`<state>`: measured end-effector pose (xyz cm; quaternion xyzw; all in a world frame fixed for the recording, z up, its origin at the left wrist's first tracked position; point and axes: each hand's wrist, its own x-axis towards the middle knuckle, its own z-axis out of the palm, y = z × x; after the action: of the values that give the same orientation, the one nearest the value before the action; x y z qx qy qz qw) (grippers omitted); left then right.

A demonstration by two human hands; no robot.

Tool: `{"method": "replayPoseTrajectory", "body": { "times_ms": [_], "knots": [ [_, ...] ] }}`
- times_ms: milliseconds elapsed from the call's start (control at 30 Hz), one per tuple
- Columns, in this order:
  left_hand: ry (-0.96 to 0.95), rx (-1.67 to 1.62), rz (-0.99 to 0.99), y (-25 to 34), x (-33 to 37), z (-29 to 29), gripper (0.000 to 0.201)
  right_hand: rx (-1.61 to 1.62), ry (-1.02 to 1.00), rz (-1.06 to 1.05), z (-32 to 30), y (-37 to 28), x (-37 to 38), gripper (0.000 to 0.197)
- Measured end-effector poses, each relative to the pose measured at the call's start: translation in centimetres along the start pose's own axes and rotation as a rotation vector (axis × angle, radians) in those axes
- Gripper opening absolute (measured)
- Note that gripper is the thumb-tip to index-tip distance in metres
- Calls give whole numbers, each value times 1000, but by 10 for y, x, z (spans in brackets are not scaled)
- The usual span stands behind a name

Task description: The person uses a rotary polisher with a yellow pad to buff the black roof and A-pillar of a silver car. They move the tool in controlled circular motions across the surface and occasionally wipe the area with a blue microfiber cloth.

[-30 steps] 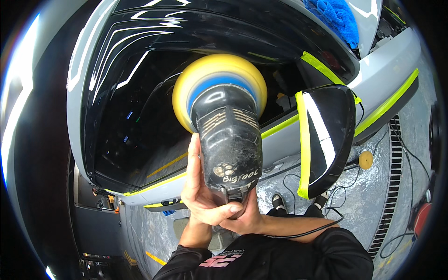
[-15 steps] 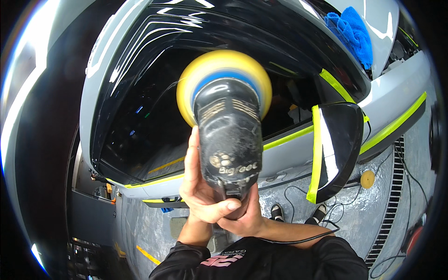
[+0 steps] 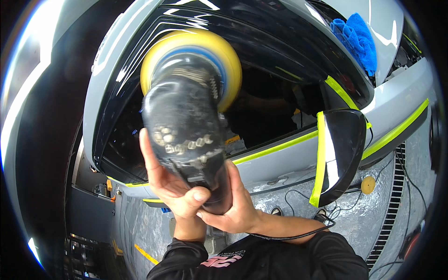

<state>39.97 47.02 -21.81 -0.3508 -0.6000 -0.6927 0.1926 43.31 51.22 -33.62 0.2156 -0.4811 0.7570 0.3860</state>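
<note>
Both my hands grip a black electric car polisher [image 3: 186, 126]. Its round yellow foam pad [image 3: 231, 65], with a blue ring, lies over the glossy black roof edge and dark side glass of a grey car. The pad's rim is blurred. My left hand [image 3: 175, 193] is wrapped along the left side of the body, thumb across the rear end. My right hand [image 3: 235, 210] closes round the handle from the right and below. A black power cord [image 3: 289, 237] runs along my right forearm. Whether the pad presses on the surface is hard to tell.
Yellow-green masking tape [image 3: 275, 148] lines the window's lower edge. The taped black side mirror [image 3: 343, 154] sticks out at right. A blue towel [image 3: 357, 42] lies near the windscreen. Cords, a tan round pad [image 3: 368, 185] and a drain grate [image 3: 389, 205] are on the floor.
The polisher has moved left and farther up toward the roof edge, tilting leftward, with both my hands moving along on it. The view has shifted slightly.
</note>
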Motion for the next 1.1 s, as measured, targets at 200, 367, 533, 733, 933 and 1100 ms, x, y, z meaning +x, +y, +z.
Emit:
{"method": "replayPoseTrajectory", "body": {
  "times_ms": [200,367,533,733,933,1100],
  "knots": [
    [-16,2,42,1,6,3,135,5,14,20,3,-1,3,111],
    [75,43,96,17,25,0,129,-41,-165,44,3,-26,34,118],
    [-14,19,44,18,24,12,132,61,-89,39,6,-18,19,120],
    [-53,-1,74,15,23,25,128,145,-100,90,-5,-23,22,121],
    [28,58,111,21,28,8,124,6,-160,46,-8,-33,41,118],
    [-78,7,70,17,21,25,126,63,-47,2,-9,-24,25,112]
  ]
}}
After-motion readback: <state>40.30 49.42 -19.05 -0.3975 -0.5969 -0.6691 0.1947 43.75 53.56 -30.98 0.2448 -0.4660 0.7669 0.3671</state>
